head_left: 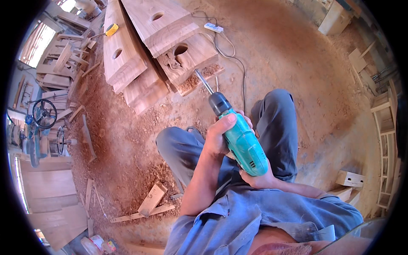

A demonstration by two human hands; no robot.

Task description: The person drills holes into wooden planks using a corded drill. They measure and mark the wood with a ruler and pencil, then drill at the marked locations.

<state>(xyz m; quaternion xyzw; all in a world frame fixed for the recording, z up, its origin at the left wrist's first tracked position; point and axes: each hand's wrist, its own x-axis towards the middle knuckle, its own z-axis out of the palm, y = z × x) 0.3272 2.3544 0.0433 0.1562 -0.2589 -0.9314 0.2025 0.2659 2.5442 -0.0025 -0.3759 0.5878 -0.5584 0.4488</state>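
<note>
A teal power drill (pixel 244 144) with a black chuck is held between my knees, pointing away from me. My left hand (pixel 222 134) wraps round its front body just behind the chuck. My right hand (pixel 257 180) closes on it at the rear, where the drill's body hides most of the fingers and the grip. The long metal bit (pixel 205 83) reaches the end face of a thick wooden plank (pixel 199 55); whether its tip is inside the wood I cannot tell. That plank has an oval hole and a rough knot on top.
Another holed plank (pixel 161 21) lies on it, and a second stack (pixel 123 59) stands to the left, bearing a yellow tape measure (pixel 111 29). A white power strip (pixel 213 27) and cable lie on the dusty floor. Wood offcuts (pixel 153 199) and a handwheel machine (pixel 44 113) are at left.
</note>
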